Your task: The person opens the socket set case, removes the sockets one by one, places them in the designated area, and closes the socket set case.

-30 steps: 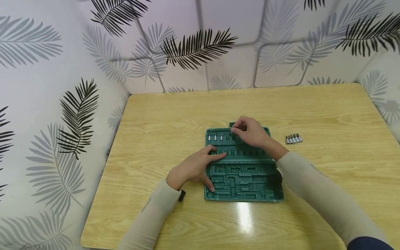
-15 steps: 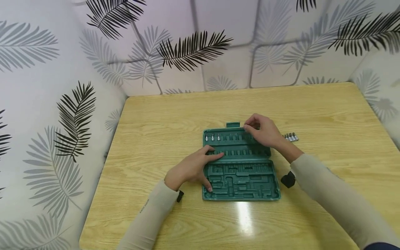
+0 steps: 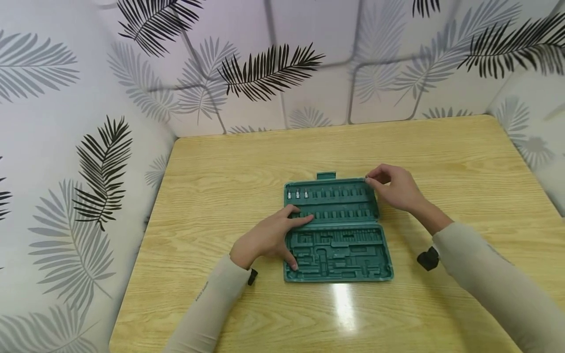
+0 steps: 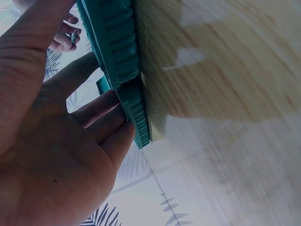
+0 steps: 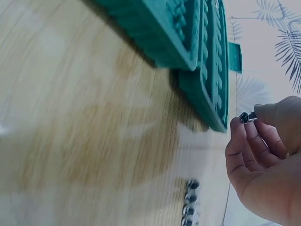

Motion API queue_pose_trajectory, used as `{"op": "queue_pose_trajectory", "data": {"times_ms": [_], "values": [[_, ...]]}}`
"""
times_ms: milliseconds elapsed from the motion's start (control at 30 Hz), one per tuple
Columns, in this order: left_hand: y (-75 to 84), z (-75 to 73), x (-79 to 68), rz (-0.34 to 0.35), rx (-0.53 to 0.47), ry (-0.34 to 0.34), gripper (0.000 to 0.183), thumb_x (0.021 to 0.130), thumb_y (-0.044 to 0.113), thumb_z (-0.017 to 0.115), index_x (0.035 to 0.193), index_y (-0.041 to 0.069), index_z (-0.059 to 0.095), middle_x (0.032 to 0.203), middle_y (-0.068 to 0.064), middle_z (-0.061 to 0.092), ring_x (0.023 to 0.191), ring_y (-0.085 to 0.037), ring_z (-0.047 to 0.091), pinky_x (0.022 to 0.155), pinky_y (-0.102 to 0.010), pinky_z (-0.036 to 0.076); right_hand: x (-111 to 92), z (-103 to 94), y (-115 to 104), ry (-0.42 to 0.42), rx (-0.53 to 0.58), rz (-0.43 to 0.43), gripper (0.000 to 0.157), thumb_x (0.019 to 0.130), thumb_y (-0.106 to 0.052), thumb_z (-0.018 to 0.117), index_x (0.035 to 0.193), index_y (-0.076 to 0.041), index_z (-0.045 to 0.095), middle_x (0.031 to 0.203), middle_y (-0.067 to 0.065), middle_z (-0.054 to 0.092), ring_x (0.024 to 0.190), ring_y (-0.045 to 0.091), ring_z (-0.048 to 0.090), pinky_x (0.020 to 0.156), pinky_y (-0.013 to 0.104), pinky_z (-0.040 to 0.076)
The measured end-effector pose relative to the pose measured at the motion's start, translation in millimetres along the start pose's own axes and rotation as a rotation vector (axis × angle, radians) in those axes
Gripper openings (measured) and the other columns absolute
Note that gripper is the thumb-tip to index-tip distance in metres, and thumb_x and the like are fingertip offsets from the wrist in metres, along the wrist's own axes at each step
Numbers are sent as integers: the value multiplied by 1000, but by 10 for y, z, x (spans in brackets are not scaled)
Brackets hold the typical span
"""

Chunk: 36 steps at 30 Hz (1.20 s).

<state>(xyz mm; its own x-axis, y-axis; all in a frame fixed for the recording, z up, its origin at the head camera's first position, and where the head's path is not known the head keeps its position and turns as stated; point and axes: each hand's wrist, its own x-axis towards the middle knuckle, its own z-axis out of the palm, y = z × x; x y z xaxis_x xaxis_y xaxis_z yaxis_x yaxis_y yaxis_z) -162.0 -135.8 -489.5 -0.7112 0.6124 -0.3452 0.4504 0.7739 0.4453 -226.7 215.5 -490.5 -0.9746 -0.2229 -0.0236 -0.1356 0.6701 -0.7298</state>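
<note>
An unfolded green plastic tool case [image 3: 340, 252] lies on the table, its moulded slots facing up. Three silver bit sockets [image 3: 297, 194] stand in the left end of its far row. My left hand [image 3: 269, 238] rests spread over the case's left side, fingers on the far half and thumb on the near half. At the far right corner of the case, my right hand [image 3: 395, 189] pinches a small metal bit socket [image 5: 245, 117] between thumb and fingertips. In the right wrist view this piece is raised above the table, beside the case's edge.
Several loose bit sockets [image 5: 190, 202] lie in a row on the wooden table [image 3: 220, 166], right of the case; my right hand hides them in the head view. A green latch [image 3: 326, 175] sticks out from the case's far edge. A patterned wall [image 3: 247, 113] stands behind.
My right hand has moved right, from over the far row of slots to the case's right corner, uncovering that row. The left hand stays on the case.
</note>
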Motion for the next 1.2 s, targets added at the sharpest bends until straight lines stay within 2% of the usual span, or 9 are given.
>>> {"op": "queue_pose_trajectory", "data": {"times_ms": [167, 233, 333, 433, 633, 867, 1067, 1200], "values": [[3, -2, 3, 6, 4, 8, 124, 70, 44, 104, 173, 30, 36, 173, -11, 33, 154, -34, 48, 117, -47, 52, -61, -92, 104, 25, -19, 13, 30, 114, -25, 61, 125, 0, 73, 122, 26, 75, 114, 42, 71, 93, 54, 55], [8, -8, 0, 8, 6, 11, 125, 70, 44, 104, 173, 30, 36, 173, -12, 33, 153, -34, 48, 117, -47, 52, -91, -131, 148, 39, -25, 16, 30, 114, -25, 61, 125, 0, 73, 122, 26, 75, 113, 42, 71, 91, 54, 56], [13, -19, -6, 6, 2, 11, 124, 70, 44, 104, 173, 30, 36, 173, -12, 33, 152, -34, 49, 116, -47, 53, -132, -187, 227, 54, -34, 23, 31, 114, -26, 61, 124, 0, 73, 120, 26, 75, 110, 40, 72, 83, 43, 58], [11, -21, -10, 3, -5, 9, 124, 70, 44, 104, 173, 31, 36, 173, -11, 33, 152, -34, 49, 116, -46, 53, -163, -235, 316, 72, -50, 33, 31, 113, -27, 62, 124, 0, 74, 118, 25, 76, 106, 38, 72, 77, 33, 54], [20, -24, -13, 4, -17, 8, 123, 71, 43, 104, 173, 30, 36, 173, -12, 33, 153, -34, 48, 117, -47, 52, -222, -317, 473, 105, -89, 66, 32, 113, -28, 61, 124, 0, 74, 118, 25, 76, 107, 39, 71, 82, 36, 51], [25, -17, -15, 11, -14, 7, 124, 70, 44, 104, 173, 29, 37, 173, -13, 34, 154, -35, 47, 118, -48, 51, -310, -397, 571, 120, -104, 83, 32, 113, -27, 61, 123, 1, 74, 117, 26, 76, 105, 39, 71, 78, 33, 50], [14, -7, -10, 8, -16, 10, 124, 70, 43, 104, 172, 30, 37, 173, -12, 34, 154, -35, 47, 118, -48, 51, -357, -454, 677, 128, -114, 114, 34, 112, -29, 62, 123, 1, 74, 117, 25, 76, 103, 33, 70, 81, 31, 49], [11, -2, -9, 7, -14, 10, 124, 69, 43, 104, 172, 30, 37, 173, -12, 34, 154, -35, 48, 117, -48, 52, -374, -496, 760, 125, -117, 148, 36, 112, -31, 62, 125, 2, 74, 118, 26, 75, 100, 28, 70, 78, 28, 49]]}}
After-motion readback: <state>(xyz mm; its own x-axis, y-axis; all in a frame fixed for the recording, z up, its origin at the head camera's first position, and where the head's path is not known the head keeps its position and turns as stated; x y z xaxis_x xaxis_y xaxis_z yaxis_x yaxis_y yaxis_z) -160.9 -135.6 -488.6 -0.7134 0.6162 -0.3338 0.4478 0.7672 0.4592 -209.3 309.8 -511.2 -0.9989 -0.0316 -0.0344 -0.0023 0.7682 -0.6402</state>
